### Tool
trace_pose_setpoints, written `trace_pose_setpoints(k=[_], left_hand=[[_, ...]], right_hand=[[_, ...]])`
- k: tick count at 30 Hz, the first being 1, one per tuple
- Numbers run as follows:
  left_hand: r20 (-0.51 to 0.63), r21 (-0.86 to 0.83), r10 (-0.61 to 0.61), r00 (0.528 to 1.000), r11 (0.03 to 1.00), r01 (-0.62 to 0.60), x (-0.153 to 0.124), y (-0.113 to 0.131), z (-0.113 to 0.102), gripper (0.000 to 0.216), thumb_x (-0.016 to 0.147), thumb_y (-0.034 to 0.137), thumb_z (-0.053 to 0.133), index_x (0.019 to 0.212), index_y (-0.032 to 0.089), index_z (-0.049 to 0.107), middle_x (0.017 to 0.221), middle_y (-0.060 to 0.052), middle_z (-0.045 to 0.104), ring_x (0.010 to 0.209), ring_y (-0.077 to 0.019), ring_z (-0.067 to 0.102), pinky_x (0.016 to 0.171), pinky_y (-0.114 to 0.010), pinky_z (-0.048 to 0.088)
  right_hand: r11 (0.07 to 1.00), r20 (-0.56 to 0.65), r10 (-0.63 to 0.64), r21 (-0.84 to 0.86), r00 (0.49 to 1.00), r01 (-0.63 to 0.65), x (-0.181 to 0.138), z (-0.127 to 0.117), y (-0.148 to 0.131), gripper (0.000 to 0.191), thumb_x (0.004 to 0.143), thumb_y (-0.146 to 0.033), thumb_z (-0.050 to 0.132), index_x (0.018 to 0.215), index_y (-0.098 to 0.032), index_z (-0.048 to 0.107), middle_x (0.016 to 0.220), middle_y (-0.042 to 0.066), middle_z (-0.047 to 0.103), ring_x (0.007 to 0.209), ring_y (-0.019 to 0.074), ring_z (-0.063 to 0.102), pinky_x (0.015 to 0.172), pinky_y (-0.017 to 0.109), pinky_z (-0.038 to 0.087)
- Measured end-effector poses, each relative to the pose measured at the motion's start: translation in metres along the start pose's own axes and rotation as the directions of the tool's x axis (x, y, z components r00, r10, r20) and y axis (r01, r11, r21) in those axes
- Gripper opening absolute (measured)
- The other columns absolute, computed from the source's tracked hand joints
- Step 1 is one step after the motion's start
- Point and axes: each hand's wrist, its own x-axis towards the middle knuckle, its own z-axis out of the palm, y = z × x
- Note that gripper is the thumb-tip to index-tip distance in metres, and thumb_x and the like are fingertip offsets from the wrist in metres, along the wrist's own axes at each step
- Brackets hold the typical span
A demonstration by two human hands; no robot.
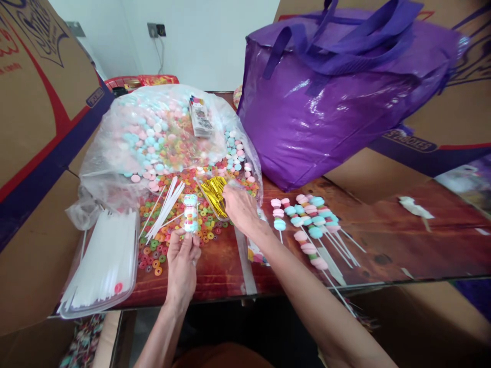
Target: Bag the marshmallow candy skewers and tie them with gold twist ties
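Observation:
My left hand [183, 255] is closed on the lower end of a wrapped candy skewer [191, 214], which stands upright with pink, white and blue pieces inside a clear wrapper. My right hand [241, 207] reaches to the right side of a small clear tray filled with gold twist ties [215, 194]. Its fingertips are mostly hidden, so I cannot see if a tie is between them. Loose white sticks [166, 209] lie beside the skewer on a spread of colourful ring gummies [157, 255].
A big clear plastic bag [111, 138] of round candies lies behind, with a stack of small printed packets [201, 117] on it. At left is a tub of white sticks [103, 255]. Finished skewers [316, 220] lie at right, below a purple bag [326, 112]. Cardboard boxes [34, 128] flank the table.

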Motion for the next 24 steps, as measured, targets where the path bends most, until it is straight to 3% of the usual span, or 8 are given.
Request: trace_pose_setpoints(k=[9,14,17,21,24], left_hand=[[0.000,-0.014,-0.018,1.000,1.000,0.018,0.001,-0.004,0.000,0.027,0.075,0.029,0.080,0.086,0.018,0.058,0.069,0.003,0.059,0.048,-0.0018,0.032,0.047,-0.015,0.026],[-0.031,0.032,0.040,0.999,0.999,-0.039,0.002,-0.004,0.003,0.029,0.076,0.031,0.078,0.090,0.021,0.055,0.068,0.003,0.060,0.047,-0.0029,0.033,0.046,-0.016,0.024],[-0.022,0.073,0.080,0.997,0.994,-0.078,0.003,-0.002,0.006,0.027,0.080,0.030,0.074,0.092,0.023,0.051,0.068,0.005,0.060,0.046,-0.0036,0.034,0.047,-0.017,0.023],[0.056,0.093,0.068,0.996,0.993,-0.073,0.001,-0.001,0.011,0.024,0.080,0.030,0.073,0.088,0.022,0.051,0.069,0.004,0.060,0.048,-0.0038,0.034,0.049,-0.018,0.024],[0.079,0.072,0.001,0.997,0.997,-0.007,-0.003,-0.002,0.017,0.026,0.077,0.027,0.075,0.085,0.022,0.051,0.069,0.004,0.059,0.050,-0.0045,0.036,0.049,-0.018,0.026]], right_hand=[[0.999,-0.108,-0.041,-0.032,0.993,0.037,0.000,0.003,0.003,0.032,0.098,-0.016,0.039,0.100,-0.017,0.071,0.105,0.013,0.068,0.086,0.0225,0.065,0.069,0.030,0.043],[0.975,-0.285,0.033,0.221,0.958,0.033,0.000,0.002,0.009,0.025,0.092,-0.017,0.046,0.088,-0.017,0.071,0.096,0.009,0.069,0.087,0.0208,0.061,0.075,0.029,0.043],[0.819,-0.359,0.074,0.554,0.930,0.148,-0.018,0.000,0.014,0.019,0.087,-0.017,0.052,0.079,-0.018,0.069,0.081,0.004,0.066,0.072,0.0167,0.056,0.069,0.027,0.042],[0.482,-0.167,-0.065,0.858,0.984,0.177,-0.062,0.006,0.012,0.016,0.085,-0.026,0.058,0.073,-0.019,0.066,0.072,0.000,0.060,0.062,0.0132,0.049,0.058,0.025,0.037],[0.432,-0.082,-0.083,0.895,0.993,0.110,-0.088,0.018,0.008,0.015,0.084,-0.024,0.058,0.071,-0.018,0.064,0.071,0.000,0.057,0.064,0.0136,0.049,0.059,0.025,0.037]])
